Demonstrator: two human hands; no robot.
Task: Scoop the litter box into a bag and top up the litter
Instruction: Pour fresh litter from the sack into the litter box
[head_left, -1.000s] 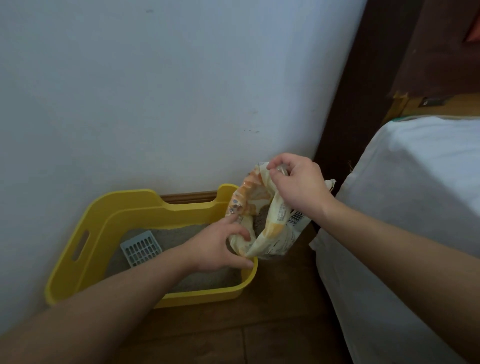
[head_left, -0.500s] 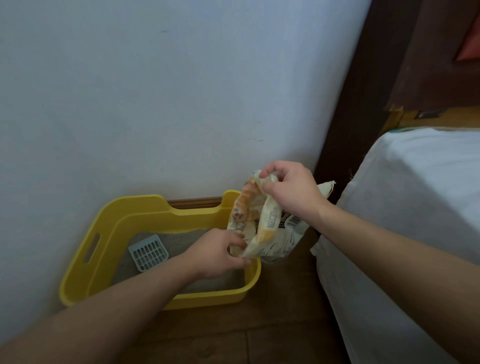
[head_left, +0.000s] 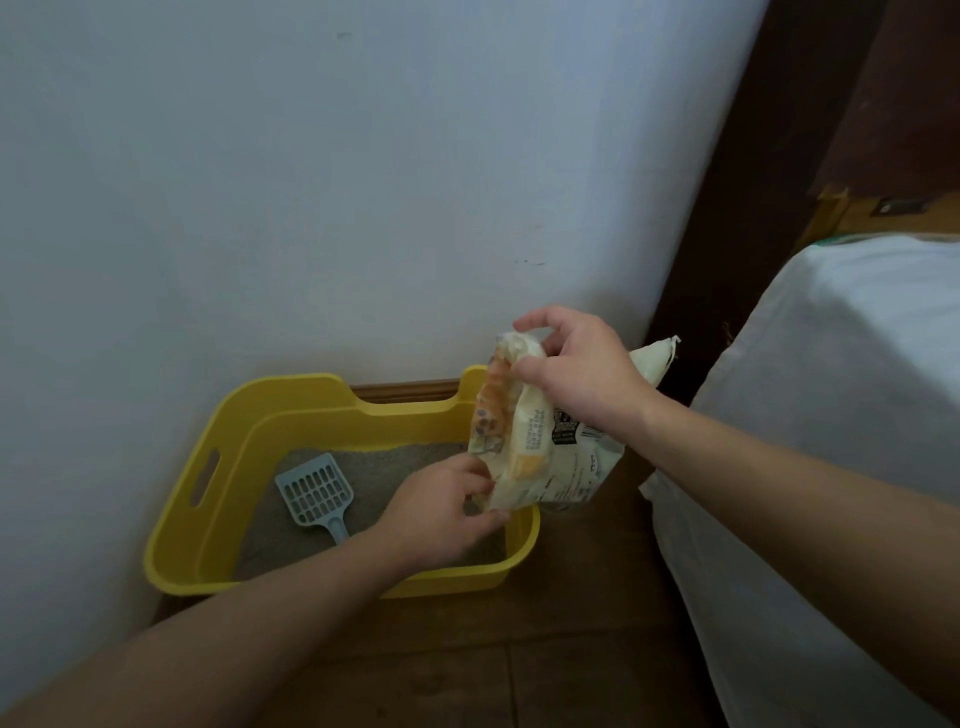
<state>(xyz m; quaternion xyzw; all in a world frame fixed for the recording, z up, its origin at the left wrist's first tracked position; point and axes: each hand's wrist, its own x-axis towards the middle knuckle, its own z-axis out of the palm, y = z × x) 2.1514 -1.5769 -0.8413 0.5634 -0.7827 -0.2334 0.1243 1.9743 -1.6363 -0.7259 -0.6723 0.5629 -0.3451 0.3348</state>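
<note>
A yellow litter box (head_left: 187, 525) sits on the wooden floor against the white wall, with grey litter (head_left: 395, 467) inside. A pale blue slotted scoop (head_left: 316, 493) lies in the litter at the left. A crumpled cream and orange litter bag (head_left: 524, 447) hangs over the box's right end. My right hand (head_left: 582, 371) grips the bag's top. My left hand (head_left: 441, 512) holds the bag's lower edge from below, over the litter.
A bed with a white sheet (head_left: 831, 441) stands close on the right. A dark wooden frame (head_left: 737, 208) rises behind the bag. Brown floorboards (head_left: 519, 665) lie in front of the box.
The bag's mouth has folded shut between my hands. My left hand has shifted along the bag's lower edge. More of the scoop and its handle shows as the view moved.
</note>
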